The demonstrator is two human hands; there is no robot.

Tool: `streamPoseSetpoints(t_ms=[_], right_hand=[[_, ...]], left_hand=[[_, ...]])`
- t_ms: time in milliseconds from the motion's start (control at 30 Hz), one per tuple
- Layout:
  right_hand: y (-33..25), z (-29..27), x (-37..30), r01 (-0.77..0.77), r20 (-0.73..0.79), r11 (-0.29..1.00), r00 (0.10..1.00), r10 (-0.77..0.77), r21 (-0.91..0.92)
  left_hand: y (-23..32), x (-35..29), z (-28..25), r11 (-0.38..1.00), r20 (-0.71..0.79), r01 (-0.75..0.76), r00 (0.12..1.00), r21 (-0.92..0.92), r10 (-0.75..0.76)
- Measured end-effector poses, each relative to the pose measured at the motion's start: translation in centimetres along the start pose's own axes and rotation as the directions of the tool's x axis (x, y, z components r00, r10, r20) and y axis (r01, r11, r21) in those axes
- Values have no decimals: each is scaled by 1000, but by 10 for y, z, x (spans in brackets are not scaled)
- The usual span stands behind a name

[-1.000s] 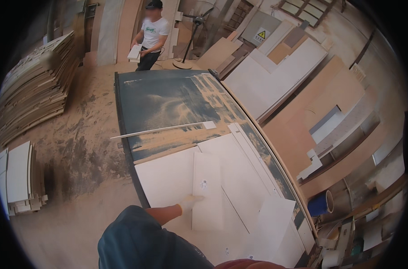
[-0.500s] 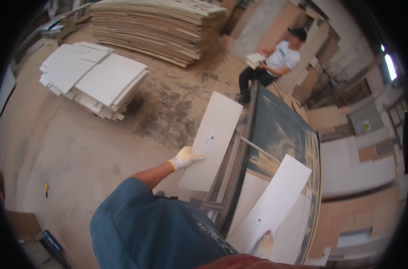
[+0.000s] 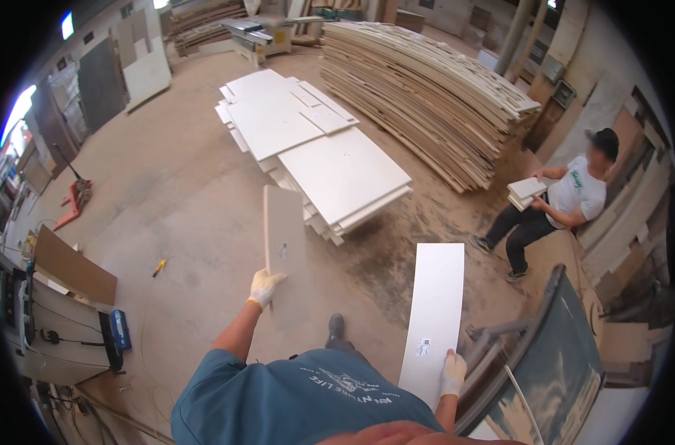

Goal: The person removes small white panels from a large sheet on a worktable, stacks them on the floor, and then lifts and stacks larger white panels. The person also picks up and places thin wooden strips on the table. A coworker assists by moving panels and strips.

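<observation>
My left hand [image 3: 265, 288], in a pale knit glove, is closed on the edge of a long, narrow board [image 3: 282, 230] that stands nearly upright and is partly smeared by motion. My gloved right hand [image 3: 453, 373] grips the edge of a second white board [image 3: 435, 297], which slants upward and carries a small printed label. The two boards are held apart, one on each side of me. Ahead of them lies a low stack of wide white panels [image 3: 345, 167].
A tall pile of thin boards [image 3: 419, 104] stands behind the white stack. At right a person [image 3: 582, 189] holds small boards beside a dusty dark-topped table [image 3: 545, 363]. A red pallet jack [image 3: 76, 196] and a yellow-handled tool with a cord [image 3: 160, 267] are at left.
My view and body have swung left, away from the dark-topped table. Both boards have come along in my hands, and the right one has left its place over the table.
</observation>
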State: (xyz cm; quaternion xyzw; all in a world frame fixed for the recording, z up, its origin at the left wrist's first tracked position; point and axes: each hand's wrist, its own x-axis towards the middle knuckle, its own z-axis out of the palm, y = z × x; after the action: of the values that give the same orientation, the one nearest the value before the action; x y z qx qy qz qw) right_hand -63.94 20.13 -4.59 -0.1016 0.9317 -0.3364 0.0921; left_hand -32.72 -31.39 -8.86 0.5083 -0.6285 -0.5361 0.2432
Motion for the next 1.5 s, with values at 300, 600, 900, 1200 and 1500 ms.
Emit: streamPoseSetpoints(t_ms=[300, 600, 900, 1200, 1500], right_hand=[[-191, 215, 231, 166, 311, 983, 933, -182, 78], [-410, 426, 365, 266, 432, 964, 866, -253, 31], [-603, 613, 381, 380, 457, 917, 841, -290, -118], [-789, 767, 396, 340, 432, 932, 864, -257, -125], [-1007, 967, 456, 186, 526, 976, 844, -101, -111]], left_hand=[[-92, 6, -182, 947, -566, 320, 780, -6, -267], [-175, 32, -230, 840, -749, 452, 433, -300, -501], [-163, 327, -430, 854, -726, 483, 514, -194, -456], [-84, 629, -585, 944, -583, 326, 759, -44, -289], [-58, 819, -712, 866, -587, 476, 748, 150, -310]])
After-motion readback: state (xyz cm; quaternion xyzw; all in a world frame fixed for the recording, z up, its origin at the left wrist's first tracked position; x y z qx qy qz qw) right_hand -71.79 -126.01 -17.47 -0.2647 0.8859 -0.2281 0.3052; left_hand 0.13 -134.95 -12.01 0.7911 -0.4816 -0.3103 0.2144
